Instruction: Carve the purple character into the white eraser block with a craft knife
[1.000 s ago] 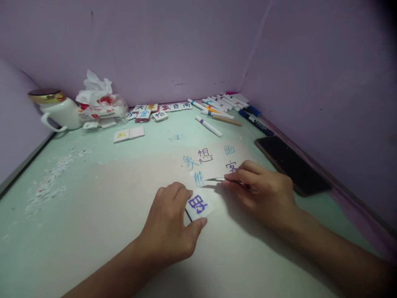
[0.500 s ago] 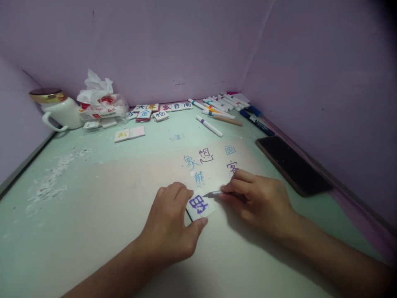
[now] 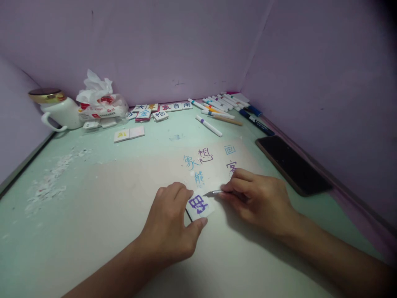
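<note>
A small white square tile (image 3: 203, 210) with a thick purple character lies tilted on a pale sheet (image 3: 124, 198). My left hand (image 3: 173, 223) grips it between thumb and fingertips at two opposite edges. In my right hand (image 3: 257, 200) is a craft knife (image 3: 214, 193), pinched like a pen, its pointed blade at the tile's upper edge beside the purple strokes. Most of the handle is hidden by my fingers. Above the tile, blue and purple handwritten characters (image 3: 205, 155) mark the sheet.
Several white markers (image 3: 209, 126) and dark pens lie at the back right, near a phone (image 3: 294, 165). Lettered tiles (image 3: 160, 116) line the back wall. A tissue pack (image 3: 101, 103) and white mug (image 3: 63, 114) stand back left. White scraps (image 3: 52, 180) litter the left side.
</note>
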{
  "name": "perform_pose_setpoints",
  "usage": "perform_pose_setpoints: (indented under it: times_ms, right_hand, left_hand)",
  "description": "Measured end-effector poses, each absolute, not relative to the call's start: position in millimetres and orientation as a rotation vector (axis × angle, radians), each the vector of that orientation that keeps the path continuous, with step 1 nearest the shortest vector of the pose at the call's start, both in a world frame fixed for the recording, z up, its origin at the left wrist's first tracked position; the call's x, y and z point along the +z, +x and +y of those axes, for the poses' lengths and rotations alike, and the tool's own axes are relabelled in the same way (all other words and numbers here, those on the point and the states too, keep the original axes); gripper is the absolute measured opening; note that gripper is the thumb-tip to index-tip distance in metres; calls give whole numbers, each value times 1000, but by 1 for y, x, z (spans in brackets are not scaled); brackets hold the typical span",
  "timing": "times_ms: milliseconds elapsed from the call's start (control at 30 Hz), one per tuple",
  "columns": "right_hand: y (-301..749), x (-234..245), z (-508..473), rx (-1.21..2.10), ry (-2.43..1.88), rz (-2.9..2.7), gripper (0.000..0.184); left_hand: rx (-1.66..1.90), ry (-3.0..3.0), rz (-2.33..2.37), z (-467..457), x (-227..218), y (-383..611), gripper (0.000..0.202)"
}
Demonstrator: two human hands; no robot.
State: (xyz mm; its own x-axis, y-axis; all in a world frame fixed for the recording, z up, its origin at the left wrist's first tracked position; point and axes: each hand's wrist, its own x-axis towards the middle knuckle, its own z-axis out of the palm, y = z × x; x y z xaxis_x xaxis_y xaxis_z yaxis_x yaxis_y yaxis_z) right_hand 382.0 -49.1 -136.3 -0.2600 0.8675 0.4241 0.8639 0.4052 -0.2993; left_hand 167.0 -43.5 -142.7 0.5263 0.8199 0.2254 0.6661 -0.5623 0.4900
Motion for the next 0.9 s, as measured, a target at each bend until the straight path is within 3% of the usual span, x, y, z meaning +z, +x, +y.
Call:
perform_pose_setpoints:
  times_ms: [333, 733, 900]
  right_hand:
    - [377, -136, -51, -80, -1487, -2142, 12]
    - [380, -141, -42, 435, -1551, -1985, 10]
    - [377, -141, -43, 433, -1551, -1974, 7]
  left_hand:
    - [618, 2431, 1254, -43, -141, 168, 22]
    - [607, 2419, 1244, -43, -141, 167, 23]
    - [610, 2422, 1237, -42, -141, 167, 24]
